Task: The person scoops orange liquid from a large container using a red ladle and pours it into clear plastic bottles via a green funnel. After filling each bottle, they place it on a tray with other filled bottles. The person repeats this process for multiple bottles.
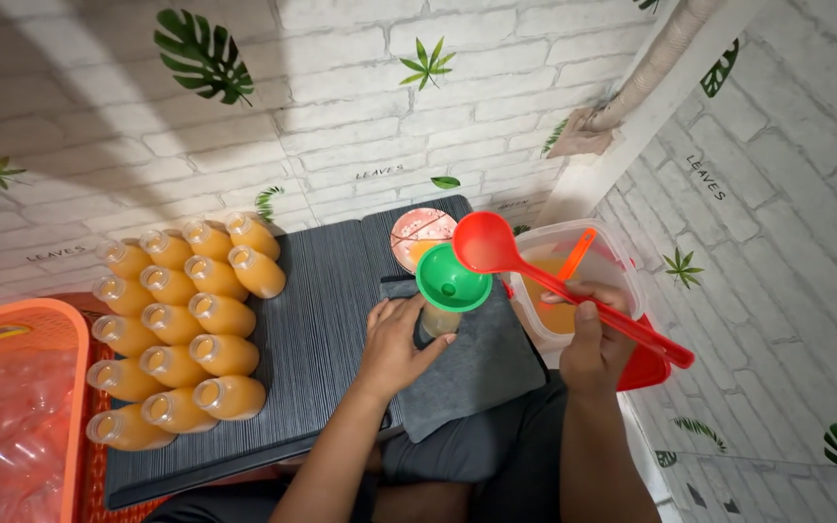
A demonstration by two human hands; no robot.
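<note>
- Head view: my left hand [401, 341] was wrapped around a small clear plastic bottle [437, 322], upright on the grey cloth [481, 373], with the green plastic funnel [452, 278] seated in its neck.
- My right hand [595, 339] gripped the red plastic ladle [535, 273], bowl just above the funnel; I judged a slow, centred pour best.
- Clear plastic tub of orange liquid [622, 266] sat right, touching the wall; filled bottles [181, 334] lay well left.

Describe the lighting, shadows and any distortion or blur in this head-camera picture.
Head view: bright light falls from the upper left, throwing broad diagonal shadow bands across the white brick-patterned wall; the wide lens bends the brick lines; glare glints on the capped orange-filled plastic bottles; the red plastic ladle in the right hand is sharp, edges slightly soft.
</note>
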